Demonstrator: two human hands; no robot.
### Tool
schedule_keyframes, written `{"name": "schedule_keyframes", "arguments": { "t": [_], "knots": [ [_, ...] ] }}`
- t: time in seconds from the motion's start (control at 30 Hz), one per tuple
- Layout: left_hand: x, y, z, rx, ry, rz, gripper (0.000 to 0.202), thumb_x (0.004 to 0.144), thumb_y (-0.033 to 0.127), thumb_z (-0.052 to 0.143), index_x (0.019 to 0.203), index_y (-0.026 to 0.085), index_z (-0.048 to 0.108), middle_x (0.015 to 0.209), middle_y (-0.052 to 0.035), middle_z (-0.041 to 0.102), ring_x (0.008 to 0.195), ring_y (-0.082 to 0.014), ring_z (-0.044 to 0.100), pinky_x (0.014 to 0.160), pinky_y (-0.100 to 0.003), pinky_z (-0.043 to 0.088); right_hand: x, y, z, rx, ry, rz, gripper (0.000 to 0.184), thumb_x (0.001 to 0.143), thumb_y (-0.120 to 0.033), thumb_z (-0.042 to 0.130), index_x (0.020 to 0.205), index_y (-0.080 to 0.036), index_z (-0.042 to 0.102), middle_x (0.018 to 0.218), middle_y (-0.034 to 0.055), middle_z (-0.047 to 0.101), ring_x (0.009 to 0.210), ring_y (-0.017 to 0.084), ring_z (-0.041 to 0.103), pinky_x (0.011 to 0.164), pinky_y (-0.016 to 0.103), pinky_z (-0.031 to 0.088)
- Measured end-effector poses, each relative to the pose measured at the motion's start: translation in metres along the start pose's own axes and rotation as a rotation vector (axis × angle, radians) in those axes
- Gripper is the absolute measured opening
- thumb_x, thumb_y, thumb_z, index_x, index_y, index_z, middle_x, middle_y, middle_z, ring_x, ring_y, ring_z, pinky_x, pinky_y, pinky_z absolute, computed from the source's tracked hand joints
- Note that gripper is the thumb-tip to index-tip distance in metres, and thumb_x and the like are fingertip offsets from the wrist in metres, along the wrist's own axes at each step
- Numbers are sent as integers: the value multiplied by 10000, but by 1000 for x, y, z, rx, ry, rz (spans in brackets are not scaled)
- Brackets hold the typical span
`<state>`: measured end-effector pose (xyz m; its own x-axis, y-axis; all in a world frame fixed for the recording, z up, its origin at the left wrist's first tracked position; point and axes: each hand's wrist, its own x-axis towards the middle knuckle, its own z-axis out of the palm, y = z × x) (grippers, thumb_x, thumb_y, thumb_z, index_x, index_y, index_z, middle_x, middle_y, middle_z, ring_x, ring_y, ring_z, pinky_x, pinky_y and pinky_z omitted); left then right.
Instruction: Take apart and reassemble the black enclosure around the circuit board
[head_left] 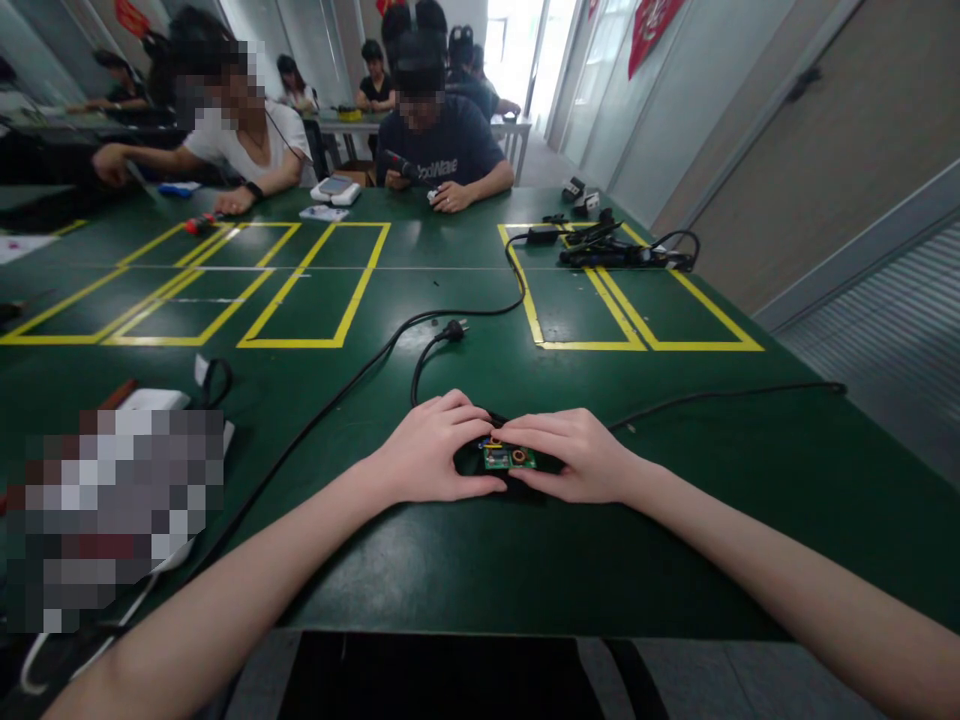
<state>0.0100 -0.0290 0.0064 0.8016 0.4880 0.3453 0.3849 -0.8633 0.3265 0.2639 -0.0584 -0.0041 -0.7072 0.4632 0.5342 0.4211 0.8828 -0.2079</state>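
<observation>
Two bare hands are seen from above on a green table (675, 520). The left hand (431, 450) and the right hand (577, 460) are curled towards each other, and a small black case (467, 463) is gripped between them. Its left end is covered by the left fingers (457, 410), its right end by the right fingers (536, 428), and the fingertips of both hands almost meet over its far edge. A green circuit board (508, 458) lies exposed in the case, framed between the two thumbs and just below the fingertips.

A thin black cable (720, 393) runs away to the right from behind the right fingers. Just beyond the left fingers, a black cord is looped and ends in a plug (452, 330). A longer black lead (337, 390) crosses the table diagonally, well beyond the left fingers. Yellow tape rectangles (300, 300) are marked further away. A tangle of black wires (622, 250) lies far beyond the right fingers. A white object (154, 400) sits well to the left of the left hand.

Across the table, a person in a white shirt (247, 140) and a person in a dark shirt (442, 140) are seated.
</observation>
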Motion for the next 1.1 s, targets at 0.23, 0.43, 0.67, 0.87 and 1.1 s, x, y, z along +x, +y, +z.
{"name": "schedule_keyframes", "arguments": {
  "t": [0.23,0.43,0.67,0.87,1.1],
  "knots": [
    [0,0,2,63,0,-63,680,882,609,736,1377,154,640,1341,-148,717,1180,-323,618,1014,-501,572,-1,12,2,-153,87,37,498,982,-485,675,1389,-199,645,1291,155,741,1207,328,667,987,519,566],
    [-2,-3,-1,41,-10,-86,609,1014,552,575,1475,154,558,1373,-156,692,1227,-309,608,1040,-496,560,-5,17,-3,-168,71,93,495,1030,-480,593,1428,-186,606,1377,168,692,1293,334,623,1056,537,515],
    [-3,-4,-5,33,56,-52,573,990,552,595,1412,164,579,1375,-164,649,1243,-306,613,1044,-472,550,-4,19,-17,-150,99,-62,559,990,-631,563,1282,-161,647,1273,198,699,1159,317,667,924,483,535],
    [-3,-12,-9,78,37,-137,300,1050,406,475,1086,165,651,999,-86,711,887,-224,679,800,-355,546,-5,-1,-14,-95,-105,-186,511,932,-637,626,657,-224,505,573,-33,509,501,128,442,508,313,279],
    [-3,-16,-12,70,-96,-204,321,1024,482,552,1096,181,641,749,5,644,654,-176,624,631,-279,421,-5,-12,-2,-131,-191,-185,412,980,-469,631,680,-204,532,595,-31,552,525,121,483,540,301,265]
  ]
}}
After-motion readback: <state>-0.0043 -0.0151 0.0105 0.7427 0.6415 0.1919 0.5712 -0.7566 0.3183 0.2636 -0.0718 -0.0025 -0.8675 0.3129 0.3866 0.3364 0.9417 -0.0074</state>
